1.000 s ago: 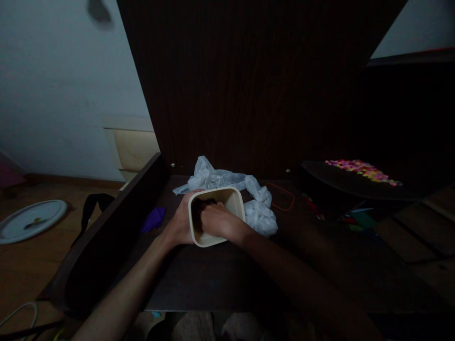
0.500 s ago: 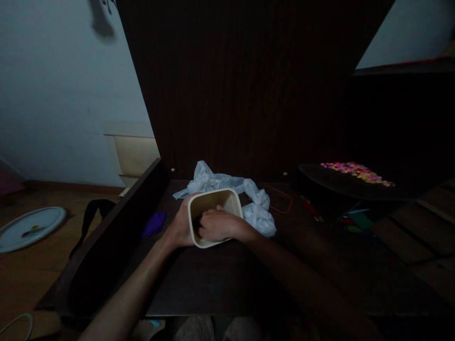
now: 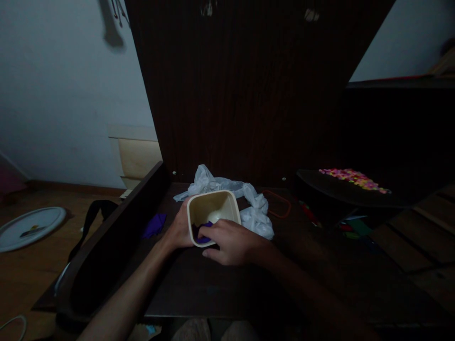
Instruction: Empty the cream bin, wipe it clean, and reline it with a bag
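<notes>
A cream plastic container [image 3: 225, 203] is tilted with its mouth towards me, over the dark wooden surface. My left hand [image 3: 181, 227] grips it from the left side, its fingers mostly hidden behind the wall. Inside, low on the left, lies a crumpled purple piece [image 3: 204, 238], cloth or paper. My right hand [image 3: 234, 241] reaches over the lower rim; its fingers touch the purple piece while the thumb stays apart, outside the container. Another purple piece [image 3: 154, 225] rests on the surface left of my left hand.
Crumpled white plastic bags [image 3: 256, 213] lie behind and right of the container. Beside them is a thin orange-red frame-like loop [image 3: 279, 203]. A dark raised side board [image 3: 117, 241] bounds the left. Colourful small pieces [image 3: 353, 179] lie on a dark shelf at right.
My right hand has drawn back from deep in the container towards its lower rim, with the thumb now outside. The purple piece inside has come into sight. My left hand keeps its hold.
</notes>
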{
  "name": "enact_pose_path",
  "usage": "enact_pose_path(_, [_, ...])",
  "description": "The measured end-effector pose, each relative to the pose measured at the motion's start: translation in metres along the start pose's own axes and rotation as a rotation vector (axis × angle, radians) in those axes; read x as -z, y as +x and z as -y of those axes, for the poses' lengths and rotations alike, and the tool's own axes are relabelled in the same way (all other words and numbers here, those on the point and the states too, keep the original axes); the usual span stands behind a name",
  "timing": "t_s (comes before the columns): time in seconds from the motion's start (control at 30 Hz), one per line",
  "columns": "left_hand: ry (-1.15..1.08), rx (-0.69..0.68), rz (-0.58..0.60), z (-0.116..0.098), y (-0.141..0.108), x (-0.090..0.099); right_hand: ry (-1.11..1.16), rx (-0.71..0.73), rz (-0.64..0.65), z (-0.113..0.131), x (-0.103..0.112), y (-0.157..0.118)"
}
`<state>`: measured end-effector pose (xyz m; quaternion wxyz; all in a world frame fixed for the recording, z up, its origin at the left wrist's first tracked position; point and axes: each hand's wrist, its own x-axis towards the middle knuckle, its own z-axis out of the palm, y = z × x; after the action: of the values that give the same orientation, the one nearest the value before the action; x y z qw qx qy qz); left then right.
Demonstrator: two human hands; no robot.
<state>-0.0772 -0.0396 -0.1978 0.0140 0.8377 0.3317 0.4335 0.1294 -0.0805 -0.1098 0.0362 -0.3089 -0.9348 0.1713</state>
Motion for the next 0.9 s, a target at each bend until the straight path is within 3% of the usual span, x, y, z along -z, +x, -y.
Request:
enact_pose_path(0.23, [-0.058, -0.004, -0.075, -0.004, 0.001, -0.003, 0.064, 0.035, -0.217, -0.002, -0.008, -0.01])
enact_pose_path(0.37, [-0.209, 0.098, -0.065, -0.005, 0.001, -0.003, 0.368, 0.043, -0.482, -0.002, 0.004, -0.03])
enact_pose_path(0.6, [-0.446, 0.318, -0.026, 0.0, -0.005, -0.007, 1.008, -0.252, -0.774, -0.018, 0.024, -0.07])
enact_pose_path(0.77, [-0.513, 0.386, 0.046, -0.007, -0.001, -0.002, 1.19, -0.379, -0.778, -0.037, 0.023, -0.082])
enact_pose_path(0.9, [-0.57, 0.42, 0.081, -0.011, 0.001, 0.0, 1.282, -0.383, -0.74, -0.048, 0.014, -0.085])
